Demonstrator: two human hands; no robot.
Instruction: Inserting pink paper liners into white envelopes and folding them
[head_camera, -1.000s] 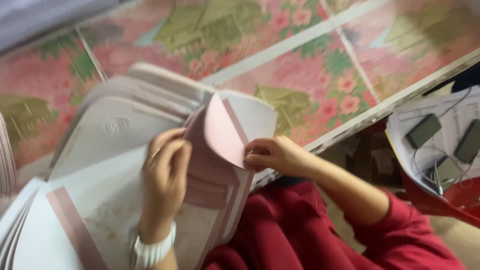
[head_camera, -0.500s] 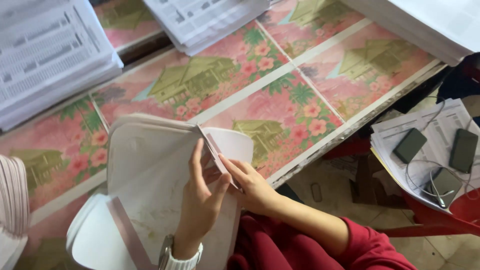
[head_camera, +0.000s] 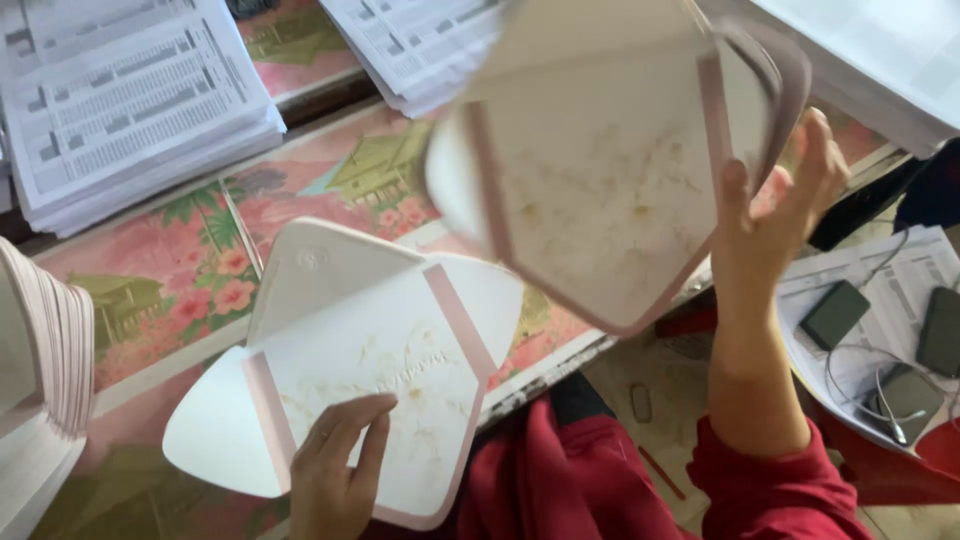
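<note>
I see my right hand (head_camera: 775, 195) raised high over the counter (head_camera: 170, 270), holding an unfolded envelope (head_camera: 600, 190) up in the air. The envelope is cream with pink borders and faint gold flower print, its flaps spread open. It is blurred, so I cannot read its edges well. My right fingers (head_camera: 738, 195) lie along its right border, the thumb on the near face and the other fingers behind the flap, closed on the paper. The sheet hangs to the left of that hand, well clear of the counter.

My left hand (head_camera: 335, 470) sits low, resting on a second unfolded envelope (head_camera: 370, 360) of the same kind that lies flat on the near edge of the counter. The left fingers (head_camera: 355, 425) are laid close together on its lower middle, pressing on the printed face rather than gripping it; the paper spreads out ahead of and around the fingertips, with rounded flaps to the left and right.

The counter has a pink floral cover with green houses. Stacks of printed sheets (head_camera: 130, 110) lie at its far side, and a pile of envelopes (head_camera: 45, 340) stands at the left. To the right, dark devices with cables (head_camera: 870, 340) rest on papers.
</note>
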